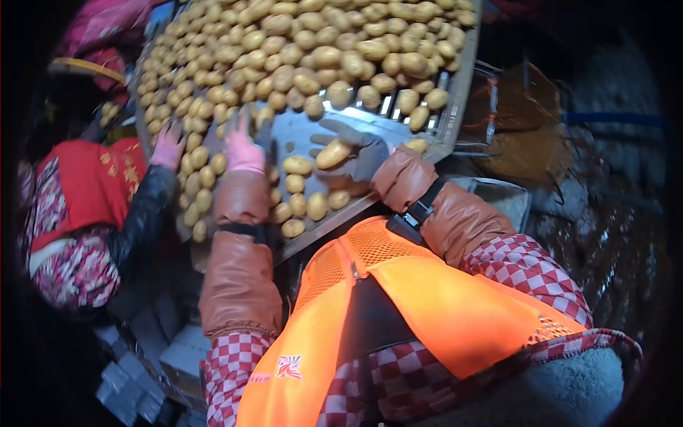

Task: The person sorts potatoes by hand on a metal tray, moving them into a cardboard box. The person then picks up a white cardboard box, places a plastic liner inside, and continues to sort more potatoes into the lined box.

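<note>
Many potatoes (306, 43) cover a sloping metal table with a slatted part and a bluish flat surface (292, 132). My left hand (244, 146), in a pink and grey glove, reaches over the potatoes at the left of the flat surface, fingers stretched out. My right hand (352, 160), in a dark grey glove, is over the flat surface with its fingers apart. A single potato (333, 154) lies at its palm; whether the hand grips it is unclear. Several loose potatoes (297, 183) sit between my two hands, near the table's front edge.
At the left a co-worker in a red vest (85, 185) reaches a pink-gloved hand (168, 144) to the potatoes beside my left hand. A metal rim (461, 92) bounds the table on the right. Beyond it are a brown container (530, 128) and a pale crate (501, 203).
</note>
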### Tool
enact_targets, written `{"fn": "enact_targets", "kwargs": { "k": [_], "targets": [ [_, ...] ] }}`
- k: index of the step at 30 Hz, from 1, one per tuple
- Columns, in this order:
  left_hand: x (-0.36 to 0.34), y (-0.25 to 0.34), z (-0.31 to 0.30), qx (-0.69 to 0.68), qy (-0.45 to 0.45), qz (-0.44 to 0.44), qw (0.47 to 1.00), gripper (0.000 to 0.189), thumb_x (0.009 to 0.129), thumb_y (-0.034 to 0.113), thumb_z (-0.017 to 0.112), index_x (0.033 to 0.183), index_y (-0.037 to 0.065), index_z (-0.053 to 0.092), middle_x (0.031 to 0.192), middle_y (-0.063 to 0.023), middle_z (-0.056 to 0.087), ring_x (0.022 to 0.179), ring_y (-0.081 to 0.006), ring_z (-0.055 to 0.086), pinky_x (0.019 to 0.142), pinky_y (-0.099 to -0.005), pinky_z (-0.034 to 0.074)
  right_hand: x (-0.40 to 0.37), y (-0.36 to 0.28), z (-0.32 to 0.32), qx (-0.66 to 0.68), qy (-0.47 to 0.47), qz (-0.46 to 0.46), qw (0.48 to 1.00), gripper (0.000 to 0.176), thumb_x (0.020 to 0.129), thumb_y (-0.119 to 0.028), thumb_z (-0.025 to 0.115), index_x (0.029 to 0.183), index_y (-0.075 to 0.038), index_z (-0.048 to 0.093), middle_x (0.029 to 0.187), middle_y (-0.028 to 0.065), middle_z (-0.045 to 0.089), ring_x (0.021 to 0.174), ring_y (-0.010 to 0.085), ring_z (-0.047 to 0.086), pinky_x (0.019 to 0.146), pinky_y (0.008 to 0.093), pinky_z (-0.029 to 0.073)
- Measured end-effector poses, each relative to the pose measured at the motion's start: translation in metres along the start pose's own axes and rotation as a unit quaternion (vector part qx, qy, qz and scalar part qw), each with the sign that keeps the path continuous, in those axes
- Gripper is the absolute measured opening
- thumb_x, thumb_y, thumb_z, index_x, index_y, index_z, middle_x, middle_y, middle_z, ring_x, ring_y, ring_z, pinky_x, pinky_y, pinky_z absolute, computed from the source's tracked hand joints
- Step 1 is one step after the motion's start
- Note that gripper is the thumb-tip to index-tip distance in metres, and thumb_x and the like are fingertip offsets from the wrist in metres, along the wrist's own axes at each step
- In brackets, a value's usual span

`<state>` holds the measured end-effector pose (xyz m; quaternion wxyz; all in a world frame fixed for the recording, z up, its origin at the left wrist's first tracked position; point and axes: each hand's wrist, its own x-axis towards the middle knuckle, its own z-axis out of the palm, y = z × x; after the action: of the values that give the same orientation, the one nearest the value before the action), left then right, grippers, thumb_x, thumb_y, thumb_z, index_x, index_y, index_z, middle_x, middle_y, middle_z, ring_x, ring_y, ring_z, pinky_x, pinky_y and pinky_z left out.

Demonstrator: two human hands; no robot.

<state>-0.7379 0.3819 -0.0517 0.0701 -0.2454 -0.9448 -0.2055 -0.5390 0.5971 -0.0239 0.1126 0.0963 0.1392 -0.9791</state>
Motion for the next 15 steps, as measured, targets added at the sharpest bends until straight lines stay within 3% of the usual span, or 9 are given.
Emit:
{"fn": "enact_targets", "kwargs": {
  "k": [1, 2, 3, 4, 7, 9, 11, 12, 15],
  "targets": [
    [0.015, 0.003, 0.008, 0.007, -0.013, 0.010, 1.000, 0.067, 0.084, 0.052, 0.067, 0.142, 0.022, 0.050, 0.150, -0.0112, 0.044, 0.141, -0.0400, 0.034, 0.112, -0.0602, 0.030, -0.010, -0.006, -0.001, -0.031, 0.021, -0.007, 0.999, 0.061, 0.094, -0.008, 0.062, 0.149, -0.011, 0.036, 0.146, 0.0212, 0.044, 0.128, 0.0337, 0.051, 0.104, 0.0485, 0.049],
    [0.016, 0.005, 0.019, 0.049, -0.046, 0.035, 0.997, 0.068, 0.083, 0.054, 0.067, 0.141, 0.022, 0.052, 0.150, -0.0111, 0.044, 0.142, -0.0411, 0.031, 0.112, -0.0596, 0.031, -0.031, -0.013, 0.009, -0.275, 0.067, -0.070, 0.957, 0.058, 0.090, -0.006, 0.066, 0.144, -0.009, 0.042, 0.138, 0.0191, 0.051, 0.121, 0.0305, 0.056, 0.101, 0.0446, 0.051],
    [0.012, 0.004, 0.026, 0.097, -0.074, 0.055, 0.991, 0.069, 0.083, 0.057, 0.067, 0.140, 0.022, 0.053, 0.150, -0.0109, 0.044, 0.143, -0.0421, 0.029, 0.112, -0.0589, 0.031, -0.043, -0.021, -0.006, -0.429, 0.073, -0.148, 0.888, 0.054, 0.089, -0.007, 0.067, 0.139, -0.009, 0.047, 0.128, 0.0168, 0.058, 0.110, 0.0289, 0.060, 0.094, 0.0427, 0.053],
    [0.002, 0.017, 0.017, 0.111, -0.092, 0.068, 0.987, 0.068, 0.082, 0.058, 0.066, 0.140, 0.023, 0.054, 0.150, -0.0109, 0.043, 0.143, -0.0420, 0.027, 0.113, -0.0591, 0.030, -0.056, -0.029, -0.020, -0.568, 0.107, -0.222, 0.785, 0.049, 0.089, -0.009, 0.068, 0.135, -0.008, 0.051, 0.118, 0.0145, 0.064, 0.098, 0.0273, 0.065, 0.086, 0.0408, 0.055],
    [-0.049, 0.017, 0.002, 0.133, -0.108, 0.048, 0.984, 0.066, 0.083, 0.059, 0.064, 0.140, 0.028, 0.053, 0.152, -0.0071, 0.040, 0.145, -0.0388, 0.026, 0.113, -0.0638, 0.024, -0.110, -0.079, -0.031, -0.578, 0.390, -0.316, 0.644, 0.034, 0.091, -0.008, 0.067, 0.122, -0.008, 0.053, 0.112, 0.0105, 0.065, 0.091, 0.0213, 0.065, 0.079, 0.0351, 0.057],
    [-0.080, -0.016, 0.001, 0.162, -0.105, 0.016, 0.981, 0.065, 0.084, 0.058, 0.063, 0.142, 0.031, 0.050, 0.153, -0.0047, 0.039, 0.145, -0.0354, 0.028, 0.113, -0.0638, 0.023, -0.128, -0.104, -0.041, -0.526, 0.501, -0.333, 0.602, 0.024, 0.093, -0.008, 0.066, 0.113, -0.007, 0.054, 0.108, 0.0078, 0.065, 0.087, 0.0173, 0.065, 0.075, 0.0313, 0.057],
    [-0.108, -0.019, -0.016, 0.173, -0.092, -0.024, 0.980, 0.064, 0.085, 0.057, 0.062, 0.143, 0.034, 0.048, 0.154, -0.0035, 0.038, 0.144, -0.0321, 0.031, 0.113, -0.0645, 0.022, -0.121, -0.119, -0.087, -0.491, 0.301, -0.406, 0.710, 0.031, 0.100, -0.020, 0.057, 0.125, -0.005, 0.048, 0.123, 0.0162, 0.061, 0.098, 0.0248, 0.065, 0.080, 0.0387, 0.058],
    [-0.120, -0.012, -0.029, 0.193, -0.090, -0.050, 0.976, 0.061, 0.085, 0.054, 0.063, 0.141, 0.032, 0.051, 0.153, -0.0037, 0.037, 0.143, -0.0328, 0.031, 0.112, -0.0651, 0.023, -0.116, -0.111, -0.083, -0.430, 0.295, -0.378, 0.765, 0.035, 0.099, -0.021, 0.058, 0.129, -0.006, 0.048, 0.126, 0.0173, 0.060, 0.100, 0.0260, 0.064, 0.081, 0.0390, 0.057],
    [-0.147, -0.017, -0.039, 0.125, -0.147, -0.236, 0.952, 0.061, 0.083, 0.048, 0.068, 0.139, 0.029, 0.052, 0.152, -0.0053, 0.038, 0.143, -0.0335, 0.030, 0.111, -0.0650, 0.023, -0.103, -0.088, -0.076, -0.233, 0.278, -0.278, 0.889, 0.048, 0.097, -0.025, 0.058, 0.140, -0.009, 0.045, 0.134, 0.0205, 0.054, 0.107, 0.0298, 0.063, 0.083, 0.0398, 0.056]
  ]
}}
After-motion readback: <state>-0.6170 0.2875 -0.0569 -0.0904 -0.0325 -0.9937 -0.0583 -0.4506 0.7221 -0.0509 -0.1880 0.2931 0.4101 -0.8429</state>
